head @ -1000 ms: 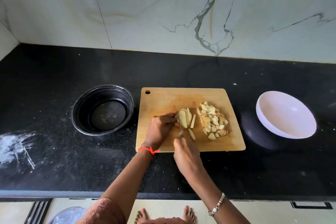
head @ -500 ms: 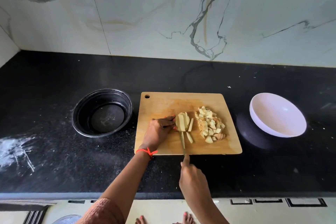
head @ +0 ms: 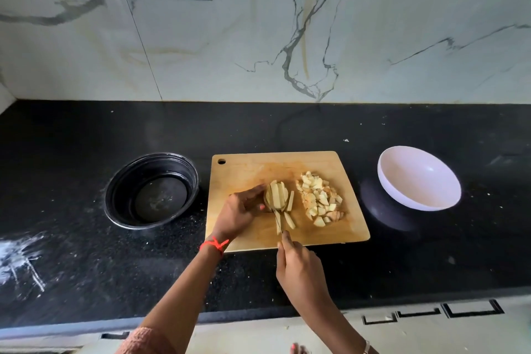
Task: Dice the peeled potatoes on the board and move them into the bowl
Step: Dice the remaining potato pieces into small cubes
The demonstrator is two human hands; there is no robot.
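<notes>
R grip [head: 298,270] slid back, curled round 1 knife [head: 278,223]. L grip [head: 240,211] holds 1 pale potato [head: 277,195] cut in sticks. 1 cube pile [head: 319,200], 1 white bowl [head: 418,178], 1 black bowl [head: 150,190].

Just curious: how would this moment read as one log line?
left hand holds potato | right hand holds knife | diced pile on board | bowl empty
</notes>
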